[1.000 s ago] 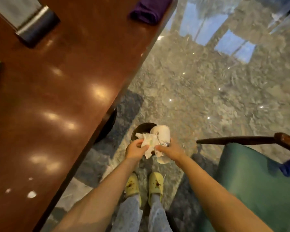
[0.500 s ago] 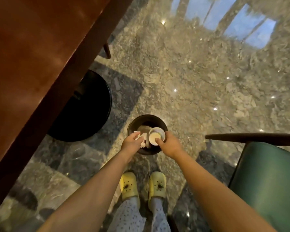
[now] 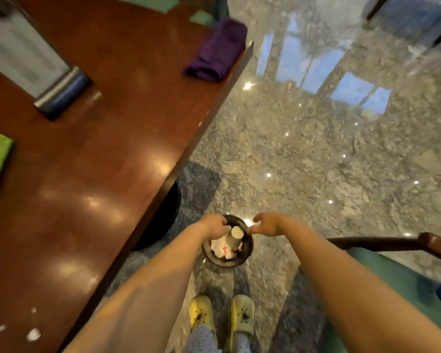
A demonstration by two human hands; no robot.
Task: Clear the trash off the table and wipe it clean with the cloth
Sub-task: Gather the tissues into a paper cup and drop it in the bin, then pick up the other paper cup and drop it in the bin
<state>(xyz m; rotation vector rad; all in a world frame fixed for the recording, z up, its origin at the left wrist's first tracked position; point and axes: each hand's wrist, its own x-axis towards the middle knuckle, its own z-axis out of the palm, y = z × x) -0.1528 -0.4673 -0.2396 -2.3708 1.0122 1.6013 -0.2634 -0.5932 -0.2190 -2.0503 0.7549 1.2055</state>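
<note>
Bin [image 3: 247, 253]: small, dark, round, on the stone floor just beside the table [image 3: 92, 154] edge. Contents: paper cup [image 3: 233, 238], lying tilted, its open mouth turned up and away from the person; crumpled white tissue [image 3: 220, 247] beside and under it.

Left hand [image 3: 214, 223]: above the near-left rim, fingers curled loosely, gripping nothing.

Right hand [image 3: 266, 224]: above the right rim, thumb and fingers apart, empty.

Progress: trash dropped in the bin, as far as shown. White specks [image 3: 33, 334] remain on the near corner of the table; motion blur makes it unclear whether these are crumbs or scraps. Wiping not yet begun.

Cloth [image 3: 218, 50]: purple, rolled, at the far edge of the table, well apart from both hands. Long axis runs from the far edge toward the table's middle, roughly parallel to the table's side edge.
</note>
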